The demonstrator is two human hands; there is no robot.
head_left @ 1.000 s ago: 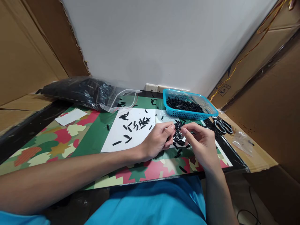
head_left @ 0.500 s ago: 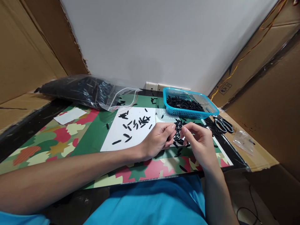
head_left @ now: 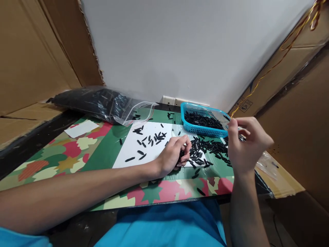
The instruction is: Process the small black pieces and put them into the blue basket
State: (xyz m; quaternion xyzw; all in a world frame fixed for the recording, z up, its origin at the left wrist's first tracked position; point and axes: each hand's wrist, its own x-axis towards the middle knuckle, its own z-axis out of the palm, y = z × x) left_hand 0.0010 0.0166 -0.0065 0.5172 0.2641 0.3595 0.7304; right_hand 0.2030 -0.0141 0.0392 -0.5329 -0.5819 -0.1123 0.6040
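Observation:
My left hand (head_left: 173, 152) rests palm-up over the white sheet (head_left: 123, 151), fingers curled round some small black pieces (head_left: 182, 153) that show partly in its palm. My right hand (head_left: 245, 145) is raised beside the right end of the blue basket (head_left: 203, 131). Its thumb and forefinger pinch one slim black piece (head_left: 226, 117), which points toward the basket. Many like pieces lie inside the basket. A loose heap of black pieces (head_left: 214, 147) spreads between my hands, and several more lie scattered on the sheet to the left.
A clear zip bag (head_left: 89, 103) full of black pieces lies at the back left. A small white paper (head_left: 81, 128) is on the patterned mat (head_left: 61, 151). Partly hidden scissors are behind my right hand, near a small plastic bag (head_left: 267, 164). Cardboard walls (head_left: 295, 113) and a white panel (head_left: 164, 44) surround the table.
My right hand has moved from beside my left fingers up and right to the basket's end, with a black piece pinched. My left hand stays nearly in place, curled. The view shifted slightly.

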